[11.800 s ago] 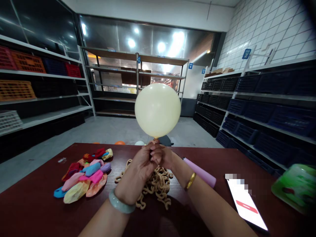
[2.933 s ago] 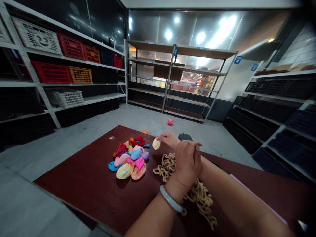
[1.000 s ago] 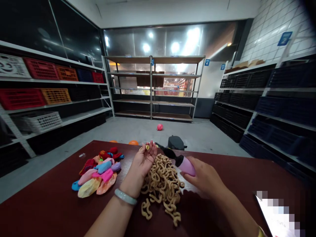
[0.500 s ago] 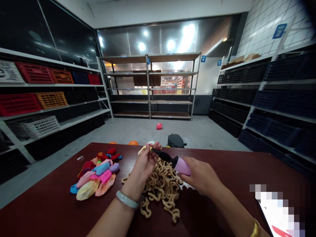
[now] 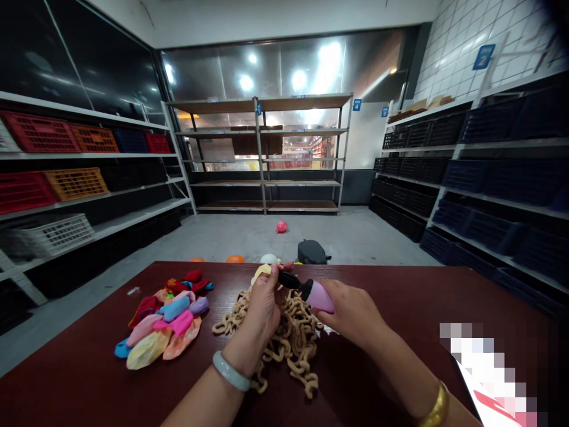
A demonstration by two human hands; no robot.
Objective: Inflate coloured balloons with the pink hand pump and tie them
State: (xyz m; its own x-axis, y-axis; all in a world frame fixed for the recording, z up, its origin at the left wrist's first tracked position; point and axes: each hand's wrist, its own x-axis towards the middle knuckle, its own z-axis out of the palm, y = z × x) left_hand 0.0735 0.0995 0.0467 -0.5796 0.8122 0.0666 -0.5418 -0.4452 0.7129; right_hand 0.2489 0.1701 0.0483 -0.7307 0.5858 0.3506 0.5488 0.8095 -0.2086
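My left hand [image 5: 267, 302] is closed around a pale yellow balloon [image 5: 261, 273] at the nozzle end of a pump. The pump [image 5: 319, 296] has a black front and a pink-purple body, and my right hand [image 5: 349, 311] grips that body. Beneath both hands a pile of tan, curly, ring-like pieces [image 5: 284, 344] lies on the dark red table [image 5: 377, 379]. To the left rests a heap of limp balloons [image 5: 178, 320] in pink, blue, red, purple, orange and yellow.
A pixelated white item [image 5: 484, 373] lies at the table's right. Beyond the table are a dark bag [image 5: 312, 252], a pink ball [image 5: 281, 227] and orange round things [image 5: 235, 259] on the floor. Shelves with crates [image 5: 75, 182] stand left and right.
The fingers of my left hand have closed in around the balloon and nozzle. The yellow balloon now shows more above my thumb. The view has shifted slightly to the right.
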